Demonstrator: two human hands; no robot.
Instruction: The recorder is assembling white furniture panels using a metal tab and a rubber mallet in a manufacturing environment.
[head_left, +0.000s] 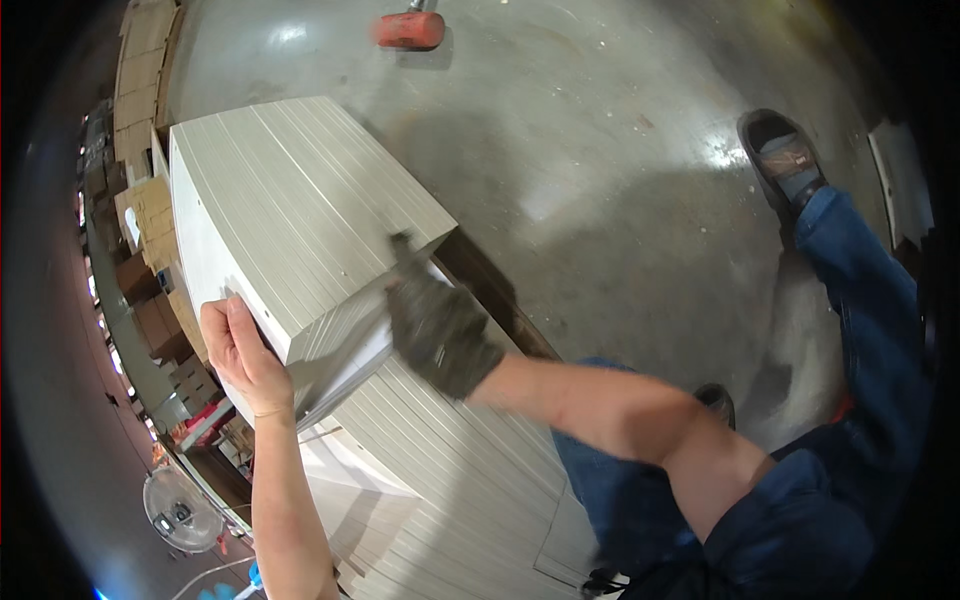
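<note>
A block of pale, wood-grained boards (290, 200) with fine parallel lines lies in front of me, small holes showing near its edges. My bare left hand (245, 355) has its fingers curled against the white side of this block, near its lower left corner. My right hand (440, 330), in a dark glove, is smeared by motion at the near end of the block, over a gap with a white face inside. Whether it grips anything cannot be made out. Closer to me is a second pale lined block (470, 450), with a white-edged recess at its left.
On the grey concrete floor (600, 100) lies a mallet with a red head (410, 31). Cardboard boxes (155, 225) line the left side, with a round fan (182, 510) below them. My shoe (785, 155) and jeans leg are at the right.
</note>
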